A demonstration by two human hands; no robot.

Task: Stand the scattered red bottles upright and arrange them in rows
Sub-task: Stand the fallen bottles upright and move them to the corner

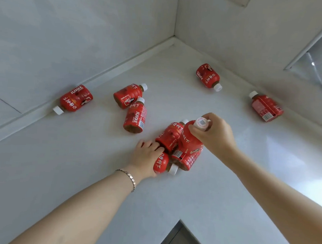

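Right hand (pixel 214 135) grips near-upright bottle (pixel 189 149), cap apparently toward camera

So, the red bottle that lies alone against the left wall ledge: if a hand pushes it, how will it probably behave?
The bottle by the ledge lies on its side and its body looks round, so it would probably roll on the smooth white counter. It looks filled with dark liquid, so likely rather heavy for its size. The ribbed plastic probably gives a fair grip.
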